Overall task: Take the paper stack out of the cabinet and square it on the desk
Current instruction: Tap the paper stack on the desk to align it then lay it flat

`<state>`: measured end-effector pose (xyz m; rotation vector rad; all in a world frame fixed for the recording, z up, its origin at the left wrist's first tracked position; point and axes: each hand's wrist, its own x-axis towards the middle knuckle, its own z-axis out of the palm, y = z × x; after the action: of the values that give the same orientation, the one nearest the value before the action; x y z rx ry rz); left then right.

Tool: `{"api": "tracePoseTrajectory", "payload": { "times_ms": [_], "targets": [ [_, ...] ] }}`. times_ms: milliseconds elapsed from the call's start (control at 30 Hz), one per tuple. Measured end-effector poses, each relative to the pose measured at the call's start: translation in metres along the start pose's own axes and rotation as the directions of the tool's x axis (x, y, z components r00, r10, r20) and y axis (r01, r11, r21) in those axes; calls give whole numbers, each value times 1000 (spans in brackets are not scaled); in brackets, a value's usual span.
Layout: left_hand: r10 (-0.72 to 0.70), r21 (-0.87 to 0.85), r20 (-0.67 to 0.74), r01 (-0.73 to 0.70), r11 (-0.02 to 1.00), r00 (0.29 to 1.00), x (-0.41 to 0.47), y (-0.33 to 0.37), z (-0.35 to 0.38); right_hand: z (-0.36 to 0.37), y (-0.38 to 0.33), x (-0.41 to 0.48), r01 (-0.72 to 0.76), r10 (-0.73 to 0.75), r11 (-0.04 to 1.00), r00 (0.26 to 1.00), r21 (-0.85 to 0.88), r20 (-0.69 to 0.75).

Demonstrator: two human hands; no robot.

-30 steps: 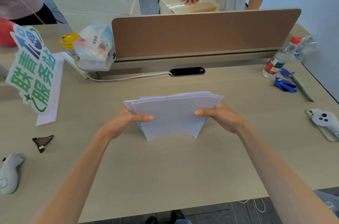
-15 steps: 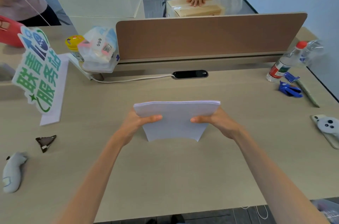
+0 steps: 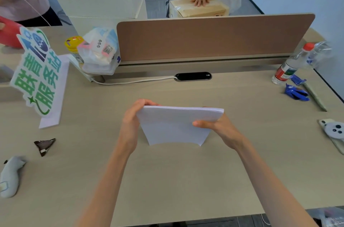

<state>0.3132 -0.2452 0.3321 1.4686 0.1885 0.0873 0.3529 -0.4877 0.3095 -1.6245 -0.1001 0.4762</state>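
Note:
A white paper stack (image 3: 175, 126) stands on its lower edge on the beige desk (image 3: 167, 180), near the middle. Its top edge looks even and its face leans toward me. My left hand (image 3: 133, 124) clasps the stack's left side, fingers curled over the upper left corner. My right hand (image 3: 219, 130) grips the right side, thumb across the front sheet. No cabinet is in view.
A brown divider panel (image 3: 214, 37) closes the desk's far side, with a black cable port (image 3: 193, 76) below it. A green sign (image 3: 37, 72), plastic bag (image 3: 100, 52) and yellow-lidded jar (image 3: 73, 44) stand left. A bottle (image 3: 290, 65), blue wrappers (image 3: 296, 93) and phone (image 3: 333, 132) lie right. Another person presses a cardboard box (image 3: 199, 8) behind the divider.
The fanned, uneven sheets have come together into an even stack. My left hand has slid up to the top left corner. The view has shifted down slightly.

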Motion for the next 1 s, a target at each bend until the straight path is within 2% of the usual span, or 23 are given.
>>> {"api": "tracePoseTrajectory", "payload": {
  "times_ms": [167,267,333,400,433,467,500,567,600,633,667,700,733,800,833,867,933,1000],
  "targets": [
    [-6,90,177,-10,996,984,4,-6,-17,-4,-6,-2,26,-25,998,999,48,-30],
    [-71,212,271,12,977,960,8,-8,-21,-3,-14,-2,65,-65,997,998,-32,-1],
    [-137,259,273,64,964,952,9,-7,-17,0,-22,-2,91,-91,992,996,-90,-5],
    [-187,271,250,117,956,950,10,-8,-16,2,-31,-6,167,-186,979,969,-118,-164],
    [-200,270,247,131,954,948,10,-8,-17,3,-36,-10,237,-276,956,924,-172,-265],
    [-207,272,248,137,952,946,11,-6,-16,3,-39,-14,304,-385,911,868,-278,-314],
    [-210,276,250,138,951,945,10,-5,-16,5,-42,-19,343,-484,836,828,-429,-282],
    [-211,272,249,141,952,945,10,-2,-15,11,-42,-25,352,-584,569,809,-743,-64],
    [-213,268,243,145,952,946,9,-2,-15,12,-39,-25,349,-601,437,799,-829,20],
    [-216,264,237,151,952,947,10,-2,-14,10,-38,-25,342,-618,374,785,-862,44],
    [-221,261,230,158,952,948,10,-3,-15,7,-38,-24,338,-641,372,767,-865,24],
    [-223,258,227,163,952,948,10,-3,-15,4,-38,-23,338,-653,408,757,-848,-13],
    [-227,254,225,168,952,948,9,-3,-15,1,-36,-21,342,-633,494,772,-799,-62],
    [-242,266,228,178,947,943,10,-4,-16,-8,-34,-15,300,-447,779,881,-550,-153],
    [-249,275,231,182,944,941,10,-4,-17,-15,-32,-10,234,-308,887,942,-397,-134],
    [-260,278,227,194,941,939,11,-6,-19,-20,-30,-5,162,-187,940,981,-301,-56],
    [-301,262,204,245,934,931,13,-12,-22,-22,-20,4,60,-27,965,991,-254,130],
    [-327,258,195,274,927,925,12,-20,-20,-16,-8,8,-14,46,980,986,-199,158]
  ]
}}
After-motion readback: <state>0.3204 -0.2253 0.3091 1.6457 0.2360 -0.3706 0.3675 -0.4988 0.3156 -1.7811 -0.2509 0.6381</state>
